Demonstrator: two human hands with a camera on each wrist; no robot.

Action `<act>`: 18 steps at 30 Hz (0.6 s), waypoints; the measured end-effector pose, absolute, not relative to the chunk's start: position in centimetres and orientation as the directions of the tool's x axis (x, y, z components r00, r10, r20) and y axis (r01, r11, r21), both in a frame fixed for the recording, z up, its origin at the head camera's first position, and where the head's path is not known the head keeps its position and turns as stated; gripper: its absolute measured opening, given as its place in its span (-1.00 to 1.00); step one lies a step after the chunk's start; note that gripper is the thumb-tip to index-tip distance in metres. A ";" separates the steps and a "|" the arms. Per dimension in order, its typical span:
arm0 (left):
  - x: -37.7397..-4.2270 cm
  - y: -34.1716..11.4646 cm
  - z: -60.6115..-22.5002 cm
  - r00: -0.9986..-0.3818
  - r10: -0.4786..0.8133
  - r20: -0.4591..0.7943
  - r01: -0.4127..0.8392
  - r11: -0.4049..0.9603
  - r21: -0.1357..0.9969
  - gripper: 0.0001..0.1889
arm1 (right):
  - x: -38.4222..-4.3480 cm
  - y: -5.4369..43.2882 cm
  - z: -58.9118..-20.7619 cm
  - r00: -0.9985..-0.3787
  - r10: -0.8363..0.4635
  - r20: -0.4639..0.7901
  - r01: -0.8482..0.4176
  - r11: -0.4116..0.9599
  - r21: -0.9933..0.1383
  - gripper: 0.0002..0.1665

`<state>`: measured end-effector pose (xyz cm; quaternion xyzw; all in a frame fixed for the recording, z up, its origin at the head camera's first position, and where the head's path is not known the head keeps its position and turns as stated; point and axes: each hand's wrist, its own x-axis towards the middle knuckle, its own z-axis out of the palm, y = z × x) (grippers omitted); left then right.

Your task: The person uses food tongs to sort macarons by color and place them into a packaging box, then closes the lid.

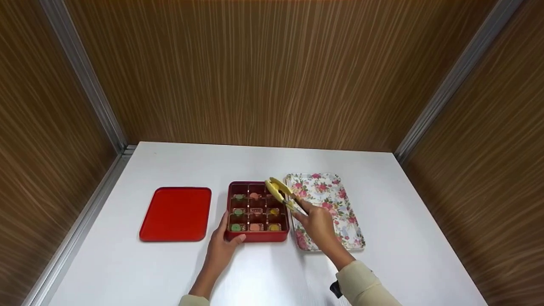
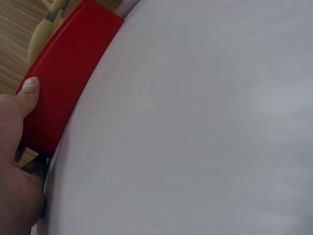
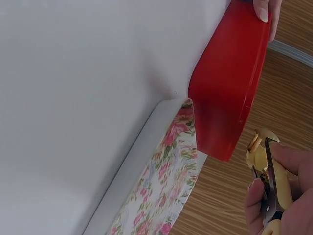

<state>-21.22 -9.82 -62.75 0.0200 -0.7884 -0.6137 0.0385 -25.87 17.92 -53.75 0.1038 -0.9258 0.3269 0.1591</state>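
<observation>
The tongs (image 1: 284, 189) are in the right hand (image 1: 318, 222), whose thumb and fingers grip the metal arms; their two yellow heads stand a little apart, and whether a piece is caught between them, I cannot tell. These heads are above the far right corner of a red box (image 1: 257, 237), and they partly hide the compartment there. The left hand (image 1: 222, 245) holds the same box at its near left corner, with the thumb on the front wall and the fingers along the left side. Inside, the box is divided into compartments, with green pieces (image 1: 236, 228) in the left column, pink pieces (image 1: 255, 228) in the middle one and yellow pieces (image 1: 274, 228) in the right one. Just beside the box, at the right, lies a floral tray (image 1: 316, 189), partly under the right forearm. At the left, apart from the box, a red lid (image 1: 176, 214) lies flat. All rest on a white table (image 1: 382, 204), before a wood-grain panel (image 1: 255, 76).
</observation>
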 end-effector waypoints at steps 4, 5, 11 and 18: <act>-21.2 -9.7 -62.7 -0.996 -0.078 0.031 0.010 0.250 0.968 0.03 | -26.1 17.8 -54.1 -0.933 -0.084 0.349 -0.283 0.769 -0.573 -0.47; -21.2 -9.7 -62.7 -0.996 -0.079 0.029 0.008 0.248 0.969 0.02 | -26.1 17.8 -54.2 -0.937 -0.081 0.341 -0.276 0.770 -0.576 -0.47; -21.3 -9.6 -62.7 -0.996 -0.088 0.021 -0.002 0.246 0.969 0.03 | -26.3 18.1 -54.7 -0.946 -0.075 0.314 -0.254 0.774 -0.580 -0.51; -21.5 -9.5 -62.8 -0.996 -0.084 0.033 0.011 0.246 0.969 0.03 | -26.6 18.3 -55.0 -0.937 -0.078 0.340 -0.269 0.782 -0.563 -0.50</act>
